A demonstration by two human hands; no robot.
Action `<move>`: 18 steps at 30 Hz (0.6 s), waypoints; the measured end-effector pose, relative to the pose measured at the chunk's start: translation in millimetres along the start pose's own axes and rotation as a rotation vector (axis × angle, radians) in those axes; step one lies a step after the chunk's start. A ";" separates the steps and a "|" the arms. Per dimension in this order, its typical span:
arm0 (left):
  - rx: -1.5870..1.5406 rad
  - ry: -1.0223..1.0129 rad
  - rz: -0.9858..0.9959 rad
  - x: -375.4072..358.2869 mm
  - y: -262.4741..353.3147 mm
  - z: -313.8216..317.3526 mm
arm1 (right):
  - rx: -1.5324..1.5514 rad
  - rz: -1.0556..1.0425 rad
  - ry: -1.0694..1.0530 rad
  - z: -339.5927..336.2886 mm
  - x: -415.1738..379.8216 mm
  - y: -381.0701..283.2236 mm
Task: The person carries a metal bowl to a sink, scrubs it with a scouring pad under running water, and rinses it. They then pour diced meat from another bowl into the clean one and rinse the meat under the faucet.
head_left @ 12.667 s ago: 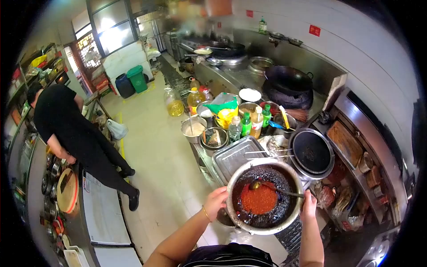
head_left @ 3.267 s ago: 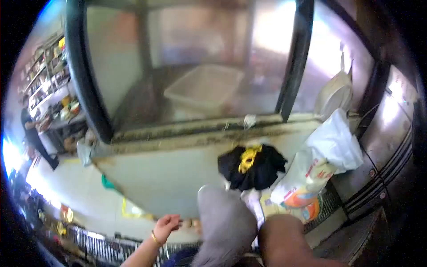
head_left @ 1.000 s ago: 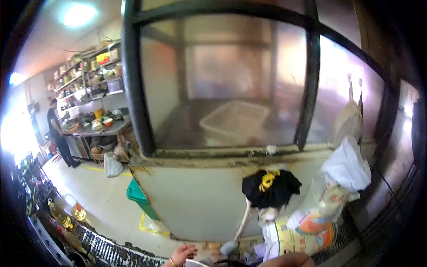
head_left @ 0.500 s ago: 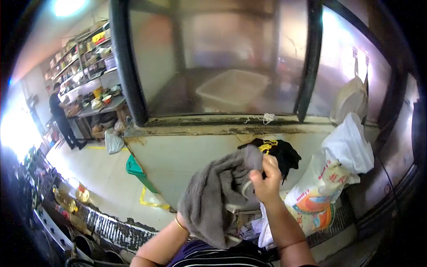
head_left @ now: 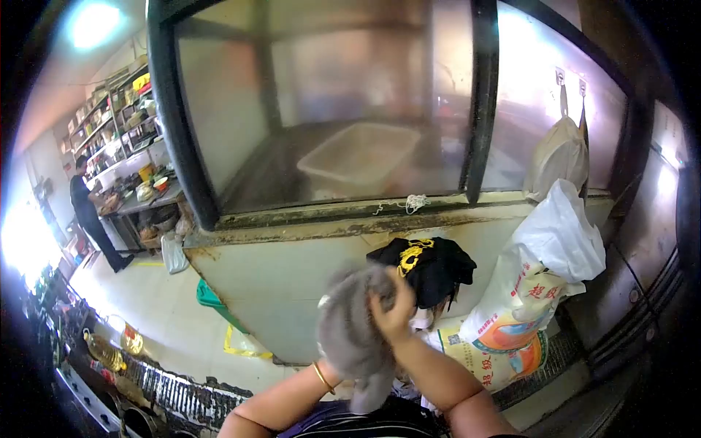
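A bright ceiling light (head_left: 96, 26) glares at far left, above a blown-out patch of daylight. The wide view bends toward black edges (thickest at the corners), and the moving grey cloth (head_left: 352, 321) is blurred.

Counting one grey cloth (head_left: 347, 321) and one black cloth (head_left: 438, 274) — then numbering two printed sacks (head_left: 515, 310), two hooks (head_left: 560, 77), two yellow bottles (head_left: 132, 340), one green bin (head_left: 210, 295), one pale tub (head_left: 358, 157) — and including one standing person (head_left: 89, 215).

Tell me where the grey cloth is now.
The grey cloth is low and central in the head view, gripped by the right hand, just left of the black cloth.
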State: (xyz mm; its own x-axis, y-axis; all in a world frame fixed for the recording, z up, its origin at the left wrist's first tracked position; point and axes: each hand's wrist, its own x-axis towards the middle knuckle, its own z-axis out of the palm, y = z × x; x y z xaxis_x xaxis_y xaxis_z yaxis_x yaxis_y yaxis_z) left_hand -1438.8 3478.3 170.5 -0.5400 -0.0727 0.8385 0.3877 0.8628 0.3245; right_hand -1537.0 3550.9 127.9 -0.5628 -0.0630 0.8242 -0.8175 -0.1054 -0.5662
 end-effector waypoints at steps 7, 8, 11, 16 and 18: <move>-0.663 -0.385 -0.834 59.4 -76.9 52.9 | -0.868 -0.214 0.107 -98.2 138.8 61.6; -0.632 -0.217 -0.755 57.7 -114.3 63.9 | -0.999 -0.067 0.018 -117.2 129.7 86.8; -0.121 -0.315 -0.681 16.0 -214.0 76.1 | -0.972 0.292 -0.140 -158.5 57.0 155.5; -0.102 -0.793 -0.864 -208.8 -304.2 54.5 | -0.515 0.253 0.254 -168.0 -52.5 203.9; 0.075 -0.832 -1.100 -307.9 -312.6 11.4 | -0.568 0.242 0.307 -145.3 -88.1 188.0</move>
State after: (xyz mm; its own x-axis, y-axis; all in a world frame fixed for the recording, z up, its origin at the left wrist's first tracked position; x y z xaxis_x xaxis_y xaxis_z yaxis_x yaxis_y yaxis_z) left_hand -1402.3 3236.8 -194.1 -0.8321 -0.4333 -0.3461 -0.5517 0.5831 0.5963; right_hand -1659.0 3680.8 -52.3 -0.6781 0.2740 0.6820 -0.5546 0.4182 -0.7194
